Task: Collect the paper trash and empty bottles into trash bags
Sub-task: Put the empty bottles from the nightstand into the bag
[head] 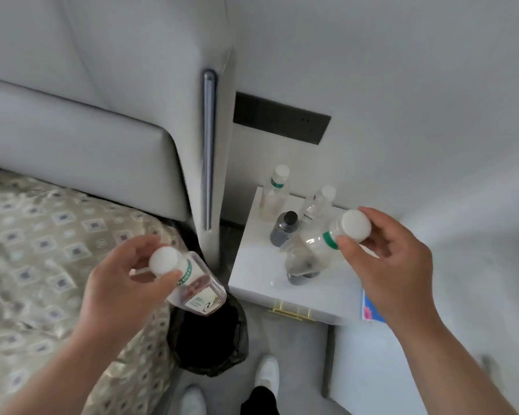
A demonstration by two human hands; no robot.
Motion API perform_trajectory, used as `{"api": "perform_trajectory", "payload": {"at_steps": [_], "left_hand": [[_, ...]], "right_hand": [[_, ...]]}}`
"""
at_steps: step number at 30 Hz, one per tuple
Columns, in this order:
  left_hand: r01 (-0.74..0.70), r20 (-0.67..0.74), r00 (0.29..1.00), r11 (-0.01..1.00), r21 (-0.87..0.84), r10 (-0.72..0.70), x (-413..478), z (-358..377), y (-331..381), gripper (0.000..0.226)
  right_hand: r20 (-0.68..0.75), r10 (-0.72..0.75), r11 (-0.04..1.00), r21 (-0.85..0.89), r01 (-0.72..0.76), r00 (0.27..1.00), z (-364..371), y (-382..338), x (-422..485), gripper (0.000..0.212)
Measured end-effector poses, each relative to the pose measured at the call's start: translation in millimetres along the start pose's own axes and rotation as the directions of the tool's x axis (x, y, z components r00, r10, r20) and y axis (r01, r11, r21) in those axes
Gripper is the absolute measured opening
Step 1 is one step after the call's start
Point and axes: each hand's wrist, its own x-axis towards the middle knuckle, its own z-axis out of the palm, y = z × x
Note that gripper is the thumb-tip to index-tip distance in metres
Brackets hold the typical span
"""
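Bottles hang one per hand; left hand fingers pinch the first bottle by its neck over the black bag, likely for a straight drop; right hand fingers grip the second bottle likewise above the surface, where other bottles wait.

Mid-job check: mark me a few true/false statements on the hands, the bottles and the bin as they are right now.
1. Each hand holds a white-capped bottle. True: the left hand grips the left bottle, and the right hand grips the right bottle.
2. The bin has a white bag in it. False: the bag is black.
3. The left bottle is held above the bin. True.
4. The nightstand has no bottles on it. False: three stand on it, a green-banded bottle, a clear bottle and a dark bottle.
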Motion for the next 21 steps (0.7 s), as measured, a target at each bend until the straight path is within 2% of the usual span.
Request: {"api": "perform_trajectory", "payload": {"at_steps": [4, 9, 14, 21], "left_hand": [[0.007, 0.02, 1.0, 0.999, -0.036, -0.006, -2, -20, -36, 0.056], [0.029, 0.051, 0.998, 0.999, -0.042, -0.027, 5, -13, -102, 0.054], [0.076, 0.066, 0.995, 0.997, -0.001, -0.076, 18, 17, -194, 0.061], [0.2, 0.069, 0.976, 0.977, 0.075, -0.205, 28, 65, -312, 0.043]], "right_hand": [[0.218, 0.038, 0.999, -0.003, -0.038, 0.975, 54, 7, -31, 0.045], [0.429, 0.135, 0.99, -0.083, -0.11, 0.893, 122, 59, -65, 0.044], [0.509, 0.23, 0.97, -0.185, -0.156, 0.83, 185, 151, -88, 0.042], [0.509, 0.333, 0.931, -0.31, -0.192, 0.794, 247, 275, -105, 0.046]]}}
